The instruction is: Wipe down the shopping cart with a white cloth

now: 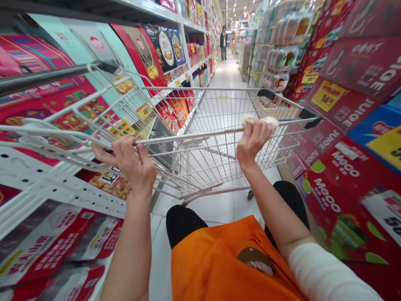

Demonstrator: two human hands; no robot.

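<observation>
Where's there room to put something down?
The cart looks bare inside, just beyond the left hand and right hand. Ahead, open floor runs between the shelves and boxes. It's crowded left with packets and right with those boxes.

One shopping cart (194, 136), two hands, namely one left hand (133, 161) and one right hand (255, 140), two black-clad knees (184, 223), one orange garment (216, 263) and one white sleeve (322, 267) are shown in one supermarket aisle (227, 75), where one distant person (223, 42) is also captured.
</observation>
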